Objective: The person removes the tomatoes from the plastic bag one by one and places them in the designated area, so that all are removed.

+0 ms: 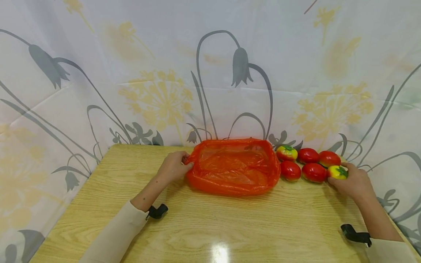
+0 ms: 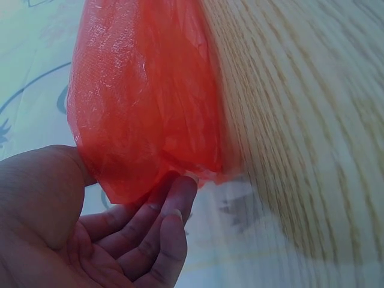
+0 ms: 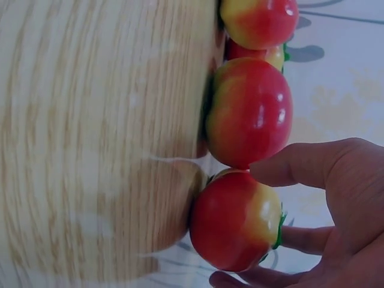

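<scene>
A red plastic bag (image 1: 231, 188) stands with its mouth spread wide in the middle of the table. My left hand (image 1: 173, 168) pinches its left edge; in the left wrist view the thumb is behind the thin red film (image 2: 144, 96) and the fingers are curled at its lower end. On the right, my right hand (image 1: 356, 181) holds a red-and-yellow tomato (image 1: 335, 172) with a green leafy top, thumb on one side and fingers on the other. The right wrist view shows this tomato (image 3: 231, 219) low, close beside a redder one (image 3: 252, 114).
Several glossy tomatoes sit in two rows right of the bag, among them a yellow-red one (image 1: 287, 153) and a red one (image 1: 314, 172). The wooden table (image 1: 197, 226) ends at a flower-printed cloth (image 1: 158, 54) behind. Black wrist mounts (image 1: 158, 211) sit at both sleeves.
</scene>
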`<act>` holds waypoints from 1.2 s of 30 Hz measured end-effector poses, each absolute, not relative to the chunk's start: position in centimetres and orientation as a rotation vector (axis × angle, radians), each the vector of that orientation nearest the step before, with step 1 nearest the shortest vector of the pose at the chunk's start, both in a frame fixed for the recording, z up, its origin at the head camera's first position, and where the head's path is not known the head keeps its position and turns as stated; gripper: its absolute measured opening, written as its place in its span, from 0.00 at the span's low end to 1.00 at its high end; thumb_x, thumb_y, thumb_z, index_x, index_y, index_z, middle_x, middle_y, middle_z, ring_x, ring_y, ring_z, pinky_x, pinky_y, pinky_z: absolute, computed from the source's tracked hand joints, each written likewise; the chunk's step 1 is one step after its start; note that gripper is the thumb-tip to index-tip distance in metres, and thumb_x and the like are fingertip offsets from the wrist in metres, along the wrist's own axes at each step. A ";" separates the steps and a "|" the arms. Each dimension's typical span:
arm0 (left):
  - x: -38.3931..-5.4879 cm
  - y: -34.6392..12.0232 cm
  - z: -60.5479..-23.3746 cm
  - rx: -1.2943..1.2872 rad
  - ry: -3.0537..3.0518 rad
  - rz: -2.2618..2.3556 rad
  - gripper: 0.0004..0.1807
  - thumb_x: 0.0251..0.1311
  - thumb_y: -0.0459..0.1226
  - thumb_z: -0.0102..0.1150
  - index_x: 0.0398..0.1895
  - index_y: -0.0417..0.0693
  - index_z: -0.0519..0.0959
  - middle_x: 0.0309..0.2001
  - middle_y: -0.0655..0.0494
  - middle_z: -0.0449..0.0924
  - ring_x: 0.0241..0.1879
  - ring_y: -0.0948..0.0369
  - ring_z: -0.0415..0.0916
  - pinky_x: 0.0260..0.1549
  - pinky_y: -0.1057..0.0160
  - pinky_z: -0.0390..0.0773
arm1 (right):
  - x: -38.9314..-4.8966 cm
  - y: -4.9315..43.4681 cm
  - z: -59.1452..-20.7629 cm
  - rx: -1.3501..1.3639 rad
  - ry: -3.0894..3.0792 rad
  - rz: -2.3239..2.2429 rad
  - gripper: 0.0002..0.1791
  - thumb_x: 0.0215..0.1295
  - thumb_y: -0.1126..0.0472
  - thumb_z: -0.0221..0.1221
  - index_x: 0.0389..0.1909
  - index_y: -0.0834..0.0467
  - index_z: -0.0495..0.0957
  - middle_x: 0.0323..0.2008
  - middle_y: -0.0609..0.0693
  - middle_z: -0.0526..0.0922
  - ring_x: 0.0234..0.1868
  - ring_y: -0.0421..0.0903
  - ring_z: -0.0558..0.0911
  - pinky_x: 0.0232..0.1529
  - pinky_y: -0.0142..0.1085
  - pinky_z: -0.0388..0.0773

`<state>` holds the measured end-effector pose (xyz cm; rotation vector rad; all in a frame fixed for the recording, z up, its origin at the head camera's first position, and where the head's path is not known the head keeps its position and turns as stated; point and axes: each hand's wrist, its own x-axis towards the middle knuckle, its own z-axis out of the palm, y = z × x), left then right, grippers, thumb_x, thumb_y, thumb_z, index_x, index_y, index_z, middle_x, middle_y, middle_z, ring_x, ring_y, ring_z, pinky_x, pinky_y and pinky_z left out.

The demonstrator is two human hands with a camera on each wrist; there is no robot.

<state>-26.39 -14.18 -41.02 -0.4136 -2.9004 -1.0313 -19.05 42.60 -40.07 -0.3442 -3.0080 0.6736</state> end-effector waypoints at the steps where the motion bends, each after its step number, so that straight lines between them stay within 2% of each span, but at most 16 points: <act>1: -26.4 -14.2 -41.0 -0.413 -2.901 -1.031 0.12 0.67 0.38 0.68 0.47 0.39 0.86 0.35 0.51 0.84 0.29 0.57 0.75 0.26 0.64 0.77 | -19.0 42.6 -40.0 -0.342 -3.004 0.671 0.46 0.69 0.52 0.65 0.70 0.81 0.55 0.56 0.86 0.63 0.51 0.78 0.67 0.49 0.69 0.74; 12: -26.4 -14.2 -40.9 -0.392 -2.901 -1.038 0.12 0.69 0.39 0.66 0.47 0.39 0.86 0.36 0.50 0.84 0.30 0.56 0.75 0.26 0.65 0.78 | -19.0 41.2 -39.4 -0.233 -2.882 0.631 0.39 0.69 0.56 0.62 0.68 0.80 0.62 0.57 0.85 0.64 0.57 0.80 0.63 0.52 0.74 0.70; 16: -26.4 -14.1 -40.9 -0.368 -2.889 -1.037 0.12 0.69 0.39 0.66 0.47 0.39 0.86 0.35 0.51 0.84 0.30 0.56 0.74 0.26 0.65 0.77 | -19.1 40.2 -39.4 -0.196 -2.834 0.616 0.37 0.68 0.57 0.62 0.67 0.81 0.64 0.58 0.84 0.65 0.58 0.79 0.63 0.55 0.75 0.68; 22: -26.4 -14.2 -41.0 -0.344 -2.879 -1.025 0.13 0.69 0.40 0.67 0.47 0.39 0.86 0.35 0.51 0.83 0.30 0.56 0.75 0.26 0.65 0.76 | -19.2 38.7 -39.6 -0.153 -2.791 0.611 0.34 0.69 0.58 0.61 0.66 0.79 0.67 0.57 0.82 0.65 0.55 0.78 0.66 0.53 0.74 0.69; 29: -26.3 -14.4 -41.0 -0.343 -2.867 -1.033 0.13 0.70 0.41 0.66 0.48 0.40 0.86 0.36 0.51 0.84 0.30 0.56 0.75 0.26 0.64 0.77 | -19.6 36.6 -40.0 0.047 -2.685 0.641 0.27 0.67 0.62 0.64 0.61 0.74 0.73 0.59 0.79 0.70 0.60 0.77 0.67 0.55 0.74 0.69; 36: -26.2 -14.5 -41.0 -0.333 -2.849 -1.070 0.14 0.72 0.43 0.65 0.49 0.41 0.86 0.40 0.51 0.87 0.34 0.57 0.81 0.30 0.63 0.82 | -19.8 35.0 -40.7 0.111 -2.694 0.628 0.29 0.69 0.59 0.65 0.63 0.73 0.73 0.62 0.77 0.69 0.61 0.76 0.69 0.55 0.75 0.71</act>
